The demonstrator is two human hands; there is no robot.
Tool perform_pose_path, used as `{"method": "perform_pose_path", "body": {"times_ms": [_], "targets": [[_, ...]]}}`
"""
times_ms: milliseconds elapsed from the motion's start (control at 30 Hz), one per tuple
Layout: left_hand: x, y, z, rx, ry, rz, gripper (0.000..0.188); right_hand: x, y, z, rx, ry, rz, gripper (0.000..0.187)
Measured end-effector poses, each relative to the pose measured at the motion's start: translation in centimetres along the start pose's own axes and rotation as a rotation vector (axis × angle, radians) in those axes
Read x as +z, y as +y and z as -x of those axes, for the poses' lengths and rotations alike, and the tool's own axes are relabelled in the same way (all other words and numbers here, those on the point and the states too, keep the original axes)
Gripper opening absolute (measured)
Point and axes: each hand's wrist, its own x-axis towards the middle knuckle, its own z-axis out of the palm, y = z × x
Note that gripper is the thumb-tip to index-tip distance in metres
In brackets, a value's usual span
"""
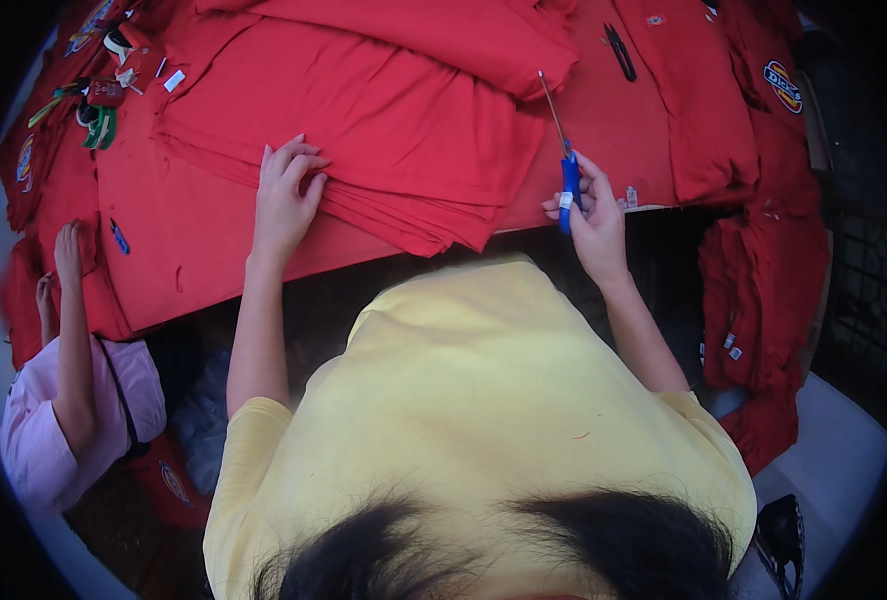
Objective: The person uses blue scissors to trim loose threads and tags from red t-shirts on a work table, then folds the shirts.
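Observation:
A stack of red garments point(364, 120) lies folded in layers on the table before me. My left hand point(289, 185) rests at its near left edge, fingers loosely bent and apart, with nothing gripped. To the right of the stack, my right hand point(596, 210) is closed around the blue handles of what look like scissors point(570, 185). Their long narrow blade points away from me and a small white label sits on the handle. Part of the handle is hidden by my fingers.
A black thread snipper point(620, 52) lies at the far right, near folded red garments point(699, 110). More red garments point(754, 300) hang at the right. Small tools and tape rolls point(101, 120) cluster far left, with a blue cutter point(120, 236) nearer. A co-worker's hands point(68, 255) are at left.

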Motion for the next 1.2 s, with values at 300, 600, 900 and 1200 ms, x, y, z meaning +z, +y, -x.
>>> {"method": "perform_pose_path", "body": {"times_ms": [300, 600, 900, 1200], "targets": [[1.6, 2.9, 3.1, -0.386, 0.261, 0.198, 0.013, 3.3, -0.9, -1.0, -0.19, -0.047, 0.178, 0.052], [0.4, 0.9, 0.4, -0.816, 0.234, 0.261, 0.032, 5.4, -0.8, -2.3, -0.553, -0.205, 0.566, 0.063], [0.8, -0.8, 1.2, -0.813, 0.224, 0.423, 0.033, 4.1, -3.8, -3.2, -0.468, -0.397, 0.534, 0.06], [-1.4, -5.8, 0.3, -0.939, 0.391, 0.877, 0.024, 3.9, -14.0, -9.9, -0.422, -0.727, 0.685, 0.053]]}}
